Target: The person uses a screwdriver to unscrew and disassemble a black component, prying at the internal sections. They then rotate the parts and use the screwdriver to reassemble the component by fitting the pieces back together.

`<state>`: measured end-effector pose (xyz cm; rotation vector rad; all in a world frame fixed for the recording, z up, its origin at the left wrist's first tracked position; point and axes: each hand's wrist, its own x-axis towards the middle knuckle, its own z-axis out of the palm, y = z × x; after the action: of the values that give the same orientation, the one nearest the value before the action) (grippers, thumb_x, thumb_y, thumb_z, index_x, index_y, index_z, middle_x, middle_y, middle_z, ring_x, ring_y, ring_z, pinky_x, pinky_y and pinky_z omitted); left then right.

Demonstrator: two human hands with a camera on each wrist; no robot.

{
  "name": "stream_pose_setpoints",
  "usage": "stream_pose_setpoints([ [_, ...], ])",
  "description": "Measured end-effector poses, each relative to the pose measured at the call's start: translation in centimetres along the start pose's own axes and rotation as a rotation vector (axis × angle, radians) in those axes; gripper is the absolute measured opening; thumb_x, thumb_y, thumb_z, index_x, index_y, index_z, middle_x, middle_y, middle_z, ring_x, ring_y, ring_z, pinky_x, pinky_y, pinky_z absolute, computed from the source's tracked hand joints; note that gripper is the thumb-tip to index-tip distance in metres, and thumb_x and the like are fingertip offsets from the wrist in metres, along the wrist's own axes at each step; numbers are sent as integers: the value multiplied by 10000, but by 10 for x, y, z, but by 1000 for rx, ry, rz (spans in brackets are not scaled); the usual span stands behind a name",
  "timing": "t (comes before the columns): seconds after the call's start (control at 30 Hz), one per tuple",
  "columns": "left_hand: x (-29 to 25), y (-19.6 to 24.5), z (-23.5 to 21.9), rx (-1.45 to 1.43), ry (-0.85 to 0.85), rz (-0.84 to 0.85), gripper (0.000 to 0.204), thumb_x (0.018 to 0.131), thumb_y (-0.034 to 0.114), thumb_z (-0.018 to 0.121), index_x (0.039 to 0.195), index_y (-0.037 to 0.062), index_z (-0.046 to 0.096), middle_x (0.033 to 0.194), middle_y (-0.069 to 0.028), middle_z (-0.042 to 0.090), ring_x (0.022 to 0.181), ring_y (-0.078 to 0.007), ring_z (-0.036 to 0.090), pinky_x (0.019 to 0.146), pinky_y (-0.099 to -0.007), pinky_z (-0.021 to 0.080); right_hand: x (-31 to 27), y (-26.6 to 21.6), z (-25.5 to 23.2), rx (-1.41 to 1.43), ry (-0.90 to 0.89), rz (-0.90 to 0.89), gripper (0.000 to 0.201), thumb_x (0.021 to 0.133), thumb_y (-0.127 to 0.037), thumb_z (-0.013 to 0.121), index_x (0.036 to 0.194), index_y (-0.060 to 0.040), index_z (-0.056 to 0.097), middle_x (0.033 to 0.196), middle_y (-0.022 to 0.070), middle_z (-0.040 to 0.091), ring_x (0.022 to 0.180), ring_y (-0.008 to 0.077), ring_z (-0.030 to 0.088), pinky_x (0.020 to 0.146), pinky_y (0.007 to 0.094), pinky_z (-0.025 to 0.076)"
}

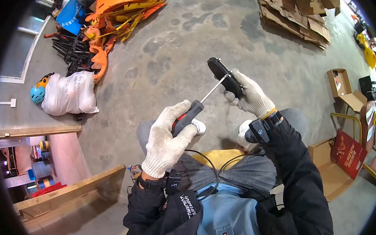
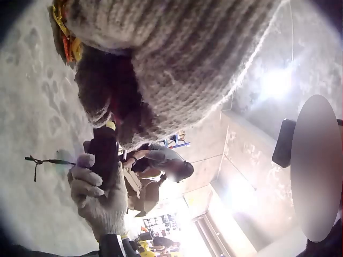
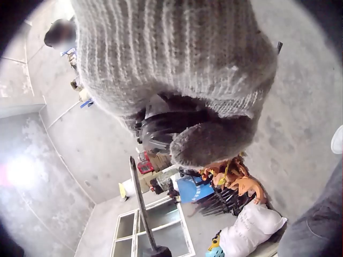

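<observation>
In the head view my gloved left hand (image 1: 165, 135) grips a screwdriver by its grey, black and red handle (image 1: 187, 119). The bare metal shaft (image 1: 214, 89) slants up to the right. My gloved right hand (image 1: 252, 95) holds a black, elongated rounded part (image 1: 224, 75), thumb along one side and fingers curled under it. The shaft's end overlaps this part in the head view. From the right wrist, the screwdriver (image 3: 140, 209) points up towards the black part (image 3: 166, 126), which the glove (image 3: 177, 64) largely hides.
Orange and yellow pieces (image 1: 118, 8) lie piled at the far left, near a stuffed white sack (image 1: 70, 94). Flattened cardboard (image 1: 295, 9) is stacked at the far right. Open boxes (image 1: 329, 169) stand to my right, a wooden board (image 1: 72, 189) to my left. Another person (image 2: 161, 160) bends over cardboard.
</observation>
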<state>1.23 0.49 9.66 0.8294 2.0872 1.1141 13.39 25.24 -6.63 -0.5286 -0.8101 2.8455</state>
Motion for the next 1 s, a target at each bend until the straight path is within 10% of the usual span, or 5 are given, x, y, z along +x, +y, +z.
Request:
stream_pose_setpoints([
  [1.0, 11, -20, 4, 131, 14, 162, 517, 877, 108, 790, 1357, -35, 661, 1301, -173, 671, 1180, -267, 687, 1029, -352, 535, 3, 2, 1, -8, 33, 10, 482, 1125, -481, 504, 1259, -30, 612, 967, 152, 763, 662, 142, 690, 539, 267, 568],
])
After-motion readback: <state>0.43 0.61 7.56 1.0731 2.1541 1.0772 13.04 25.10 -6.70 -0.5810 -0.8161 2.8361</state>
